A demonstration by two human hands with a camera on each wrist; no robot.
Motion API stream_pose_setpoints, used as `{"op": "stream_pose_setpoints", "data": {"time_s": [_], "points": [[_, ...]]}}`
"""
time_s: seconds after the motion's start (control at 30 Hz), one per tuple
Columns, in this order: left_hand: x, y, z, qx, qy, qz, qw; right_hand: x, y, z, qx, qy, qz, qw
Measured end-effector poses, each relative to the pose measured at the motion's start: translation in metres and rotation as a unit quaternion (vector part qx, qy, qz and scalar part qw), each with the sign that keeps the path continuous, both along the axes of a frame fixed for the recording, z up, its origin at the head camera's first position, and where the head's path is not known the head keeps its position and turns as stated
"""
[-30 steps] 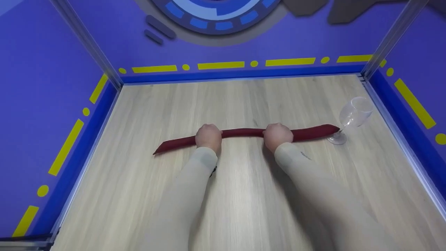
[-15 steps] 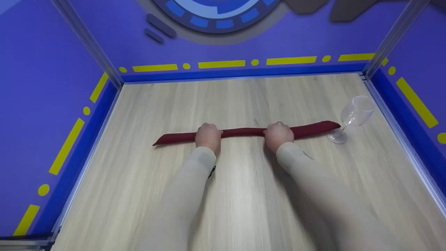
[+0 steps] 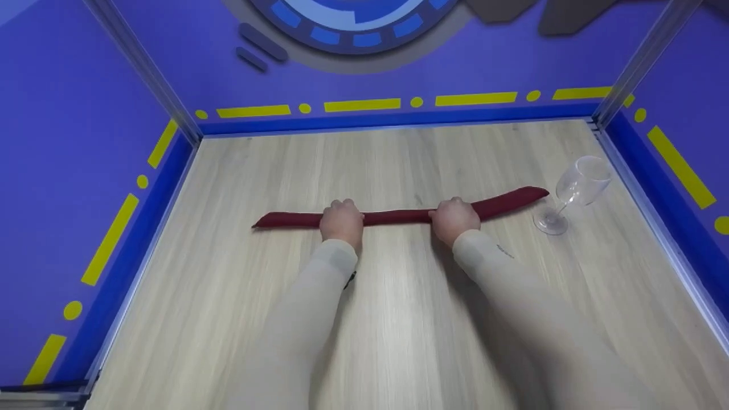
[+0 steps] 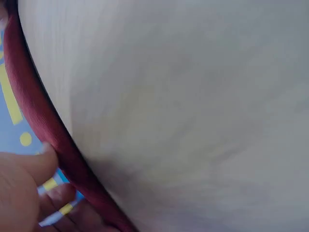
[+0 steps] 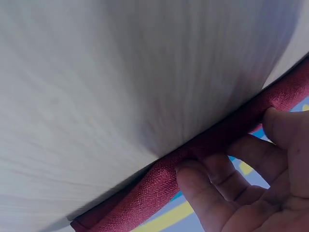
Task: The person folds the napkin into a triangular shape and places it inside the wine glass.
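A long dark red cloth (image 3: 398,217), rolled or folded into a narrow strip, stretches sideways across the middle of the table in the head view. My left hand (image 3: 342,222) grips it left of centre. In the left wrist view the thumb (image 4: 44,164) presses one side of the cloth (image 4: 36,104), with the other fingers below it. Right of centre, my right hand (image 3: 455,220) holds the same strip. The right wrist view has its curled fingers (image 5: 198,188) and thumb along the cloth's edge (image 5: 149,195). Both loose ends extend past the hands, the right one angled toward the back.
A clear stemmed wine glass (image 3: 582,185) stands on the right of the table, just beyond the cloth's right end. Blue-purple panels with yellow marks (image 3: 361,105) enclose the wooden tabletop (image 3: 387,330) at the back and both sides.
Both loose ends of the cloth have swung toward the back of the table. The right end has left the glass's base, which it overlapped earlier. Both hands stay in nearly the same place.
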State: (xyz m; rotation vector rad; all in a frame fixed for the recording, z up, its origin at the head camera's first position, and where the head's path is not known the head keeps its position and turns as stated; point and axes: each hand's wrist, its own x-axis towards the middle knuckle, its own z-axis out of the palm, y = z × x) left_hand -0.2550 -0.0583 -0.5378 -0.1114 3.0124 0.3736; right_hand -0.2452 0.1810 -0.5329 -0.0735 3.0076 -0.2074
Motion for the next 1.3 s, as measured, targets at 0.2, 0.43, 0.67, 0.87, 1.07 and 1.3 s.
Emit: {"op": "stream_pose_setpoints", "data": {"time_s": [0.2,0.43,0.67,0.87,1.07,1.3], "points": [[0.002,0.005,0.010,-0.050,-0.009,0.009,0.9987,0.002,-0.005,0.002,-0.018,0.000,-0.021,0.9996],[0.006,0.009,0.013,-0.070,-0.043,-0.029,0.9962,0.003,-0.009,0.001,-0.008,-0.008,-0.031,0.9994],[0.005,0.009,0.013,0.016,-0.033,0.028,0.9989,0.001,-0.010,-0.002,-0.011,-0.006,-0.038,0.9992],[0.006,0.011,0.012,0.035,-0.037,0.039,0.9980,-0.001,-0.009,-0.004,-0.018,-0.012,-0.041,0.9989],[0.004,0.015,0.011,0.026,-0.044,0.052,0.9973,-0.002,-0.008,-0.005,-0.020,-0.015,-0.030,0.9992],[0.001,0.016,0.008,0.041,-0.050,0.050,0.9966,-0.004,-0.007,-0.007,-0.031,-0.024,-0.022,0.9990]]}}
